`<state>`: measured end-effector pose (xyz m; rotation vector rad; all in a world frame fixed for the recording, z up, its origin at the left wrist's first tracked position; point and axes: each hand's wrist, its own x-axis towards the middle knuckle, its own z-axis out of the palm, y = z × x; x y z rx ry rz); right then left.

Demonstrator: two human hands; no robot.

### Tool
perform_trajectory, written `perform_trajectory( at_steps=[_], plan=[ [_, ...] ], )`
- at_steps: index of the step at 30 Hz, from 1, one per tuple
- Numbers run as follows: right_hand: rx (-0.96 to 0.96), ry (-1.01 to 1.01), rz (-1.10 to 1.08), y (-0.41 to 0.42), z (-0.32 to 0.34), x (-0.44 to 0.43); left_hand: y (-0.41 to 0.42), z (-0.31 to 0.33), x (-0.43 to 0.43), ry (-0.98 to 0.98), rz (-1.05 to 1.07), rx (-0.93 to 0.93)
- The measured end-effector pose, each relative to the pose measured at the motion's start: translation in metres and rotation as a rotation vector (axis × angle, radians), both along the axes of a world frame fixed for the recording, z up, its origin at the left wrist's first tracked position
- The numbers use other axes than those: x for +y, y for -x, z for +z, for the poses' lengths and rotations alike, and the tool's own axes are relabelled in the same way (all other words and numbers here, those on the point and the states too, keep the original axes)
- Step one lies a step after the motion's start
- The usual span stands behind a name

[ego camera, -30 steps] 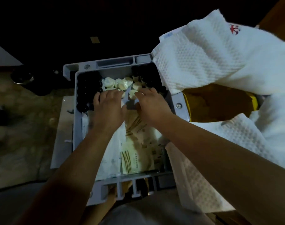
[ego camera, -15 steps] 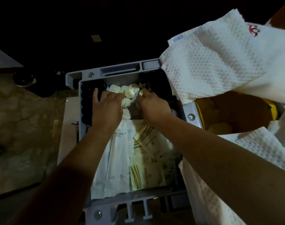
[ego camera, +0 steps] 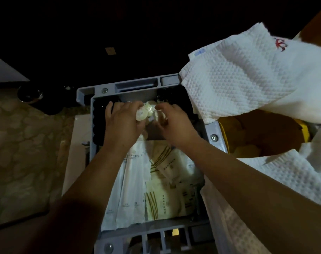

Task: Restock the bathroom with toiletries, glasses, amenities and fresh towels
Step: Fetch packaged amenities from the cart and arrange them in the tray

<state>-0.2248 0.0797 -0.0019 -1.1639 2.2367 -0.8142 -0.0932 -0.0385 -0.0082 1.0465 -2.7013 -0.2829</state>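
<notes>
at the far left lies a mottled stone floor (ego camera: pixel 18 143), with a dark round vessel (ego camera: pixel 30 94) at its far edge. next comes a grey caddy (ego camera: pixel 99 90), with screws at its corners. a row of dark bottles (ego camera: pixel 97 123) lines its left wall. the left hand (ego camera: pixel 123 123) sits over the caddy's far end, its fingers curled around a clutch of small round pale packets (ego camera: pixel 145 110). the right hand (ego camera: pixel 172 123), just beside it, curls fingers and thumb on one more of these packets, and the two hands nearly touch. nearer in the caddy lie flat paper sachets (ego camera: pixel 156 180), white and cream with gold stripes. to the right, white waffle towels (ego camera: pixel 247 85) drape over the caddy's edge and over a yellow-rimmed bin (ego camera: pixel 305 132).
</notes>
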Motion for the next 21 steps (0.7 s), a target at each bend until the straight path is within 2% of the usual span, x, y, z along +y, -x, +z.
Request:
perform_trajectory(
  at_steps=[1,5,9,16,21],
  plan=[
    [-0.101,0.053,-0.080,0.000,0.008,0.008,0.001,0.006,0.007,-0.069,0.014,0.057],
    [-0.746,0.260,-0.313,-0.008,0.045,0.050,0.002,0.040,0.045,-0.421,0.003,0.314],
    [-1.125,0.422,-0.398,-0.019,0.072,0.097,-0.013,0.077,0.095,-0.599,-0.024,0.414],
    [-1.392,0.510,-0.401,-0.045,0.091,0.187,-0.050,0.111,0.176,-0.662,-0.151,0.396],
    [-1.404,0.548,-0.383,-0.068,0.099,0.252,-0.075,0.111,0.239,-0.657,-0.202,0.369]
  ],
)
